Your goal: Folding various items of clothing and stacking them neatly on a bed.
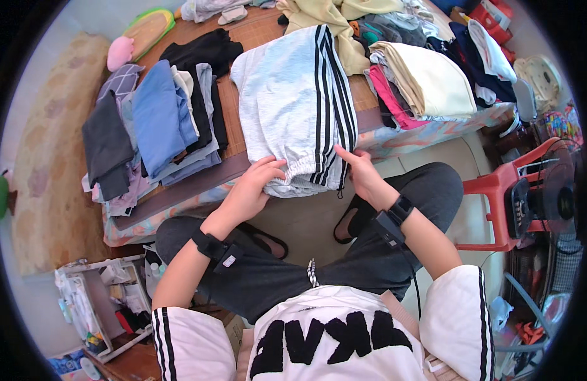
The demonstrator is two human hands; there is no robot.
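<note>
Trousers [277,89], pale grey with black side stripes, lie lengthwise on the bed [398,143], in the gap between folded clothes to left and right. They look doubled, leg over leg, which would explain why the stripes gather along the right edge. Their ruched waistband [301,170] points toward the person and overhangs the near edge, so it comes within reach without either arm crossing another pile.

The left hand [255,183] rests at the waistband's left end, its fingers close together and bent over the cloth; whether the thumb presses from below cannot be told. The right hand [364,174] takes the striped side, thumb laid on top and the other fingers partly hidden behind the edge, seemingly a light pinch. Holding opposite ends probably keeps the soft elastic from bunching.

Just left, a blue garment [157,117] and a dark grey garment [107,136] sit in flat, overlapping stacks, likely so the folds hold. To the right, a cream garment [433,79] covers a pink one [392,98]. Loose yellow cloth [322,25] lies at the far side, out of the hands' way. The person's knees [433,190] spread apart, apparently to let the body sit close.
</note>
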